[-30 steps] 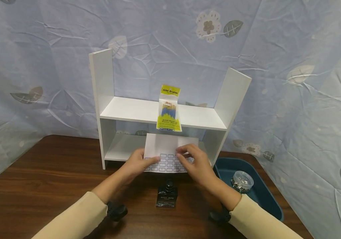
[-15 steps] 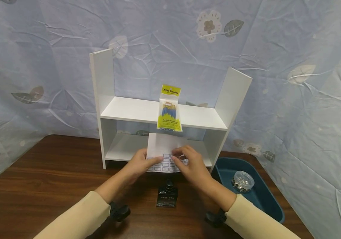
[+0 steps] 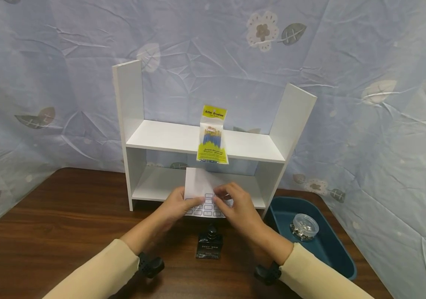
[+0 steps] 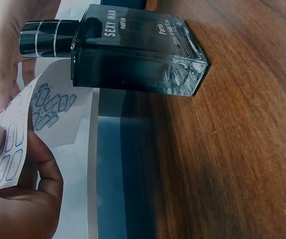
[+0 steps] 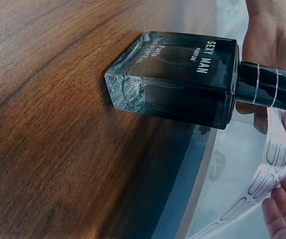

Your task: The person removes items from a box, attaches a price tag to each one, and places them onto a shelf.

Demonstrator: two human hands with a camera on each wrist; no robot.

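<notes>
A white sheet of label stickers [image 3: 195, 182], printed with small blue-framed boxes, is held up in front of the shelf. My left hand [image 3: 173, 204] grips its left side, thumb on the printed face and fingers curled behind, as the left wrist view shows. With thumb and forefinger, my right hand [image 3: 239, 205] pinches the sheet among the labels. Whether a single label is lifted there cannot be made out. The sheet [image 4: 13, 144] curves backward, and more labels show on its bent part. Below the hands stands a dark square perfume bottle [image 3: 209, 245], upright on the table.
Behind the hands is a white two-tier shelf [image 3: 168, 135]. A yellow-labelled pack of artist brushes [image 3: 213, 139] leans on its upper board. To the right, a blue tray [image 3: 332, 245] holds a clear round tub [image 3: 305, 226] of small metallic pieces. The table [image 3: 48, 232] is dark wood.
My right hand has shifted left, closer to the left thumb. The sheet's right side has bent back, so less of its face shows in the head view. The left hand has moved slightly right.
</notes>
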